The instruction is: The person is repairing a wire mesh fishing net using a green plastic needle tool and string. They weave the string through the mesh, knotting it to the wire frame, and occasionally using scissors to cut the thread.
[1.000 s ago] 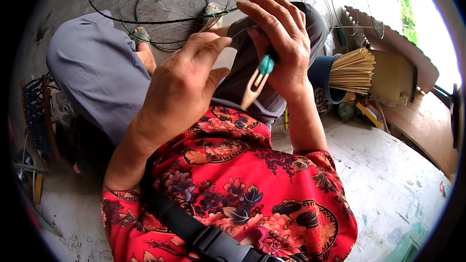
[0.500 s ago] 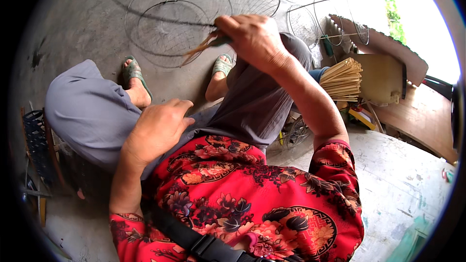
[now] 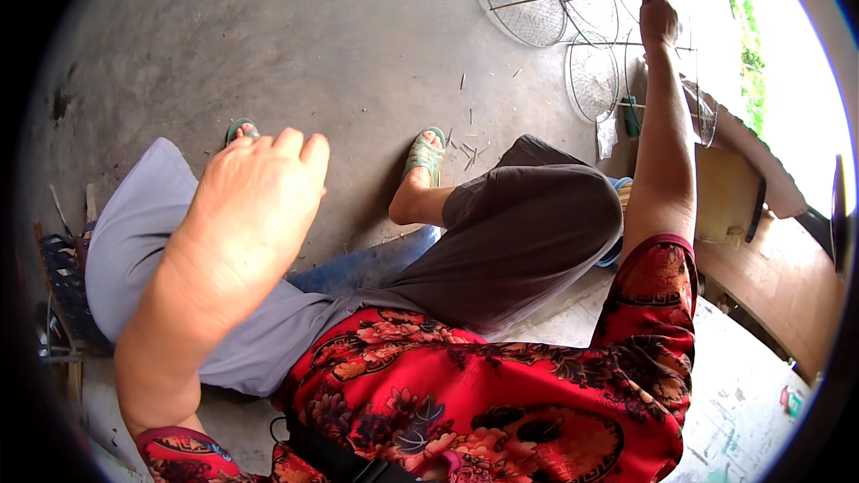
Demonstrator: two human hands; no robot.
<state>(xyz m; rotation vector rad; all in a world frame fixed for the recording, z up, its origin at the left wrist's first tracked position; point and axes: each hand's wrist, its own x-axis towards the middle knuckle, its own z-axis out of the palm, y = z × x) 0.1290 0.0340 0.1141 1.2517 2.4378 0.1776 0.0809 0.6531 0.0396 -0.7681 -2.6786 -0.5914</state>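
Note:
At the far right, my right hand (image 3: pixel 659 18) is stretched out with its fingers closed at the rim of the hooped net cages (image 3: pixel 528 0). A thin rod runs to that hand, and a small dark green bit shows at its fingertips. These cages have thin round wire hoops, pale mesh and straight rods, and they stand close together. Over my left leg, my left hand (image 3: pixel 259 192) hangs in the air, back up. Its fingers bend downward and the tips are hidden, so I cannot see whether anything is in them.
Small sticks (image 3: pixel 470 154) lie scattered on the concrete floor (image 3: pixel 295 45) by my right sandal. A blue bucket (image 3: pixel 617 186) shows partly behind my right knee. Boards (image 3: pixel 769 282) and a yellowish container (image 3: pixel 729 192) stand on the right. A dark woven basket (image 3: pixel 63 268) is at the left.
My right hand has swung from the middle out to the far right. The large hooped net before my feet has gone from there to the other cages. My left hand has risen and moved left.

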